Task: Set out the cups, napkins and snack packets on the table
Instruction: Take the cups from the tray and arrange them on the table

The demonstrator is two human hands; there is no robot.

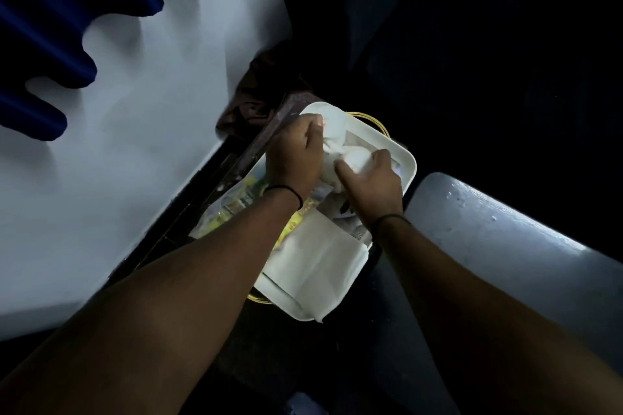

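Both hands down in a white rectangular plastic tray [406,158]. Left hand [296,158] has fingers curled over a crumpled white bundle, paper or thin plastic [332,145], near the tray's far end; what the bundle contains is not readable. Right hand [371,178] grips a rounded white object [357,158] just beside it, thumb stretched along its near side, fingers wrapped over the top; could be a stack of cups, cannot confirm. The two hands nearly touch over the bundle.

Thin black band [286,192] on the left wrist, a second on the right wrist [391,219].

Folded white paper napkins [323,256] lie flat in the tray's near half. Yellow snack packets in clear wrap [236,205] sit at the tray's left side, partly under the left forearm.

Tray rests on something with a yellow rim [374,120], visible at the far and near edges.

Scene dim. White wall [151,111] to the left, blue pleated curtain [50,27] top left, grey curved plastic chair seat [499,229] to the right of the tray.
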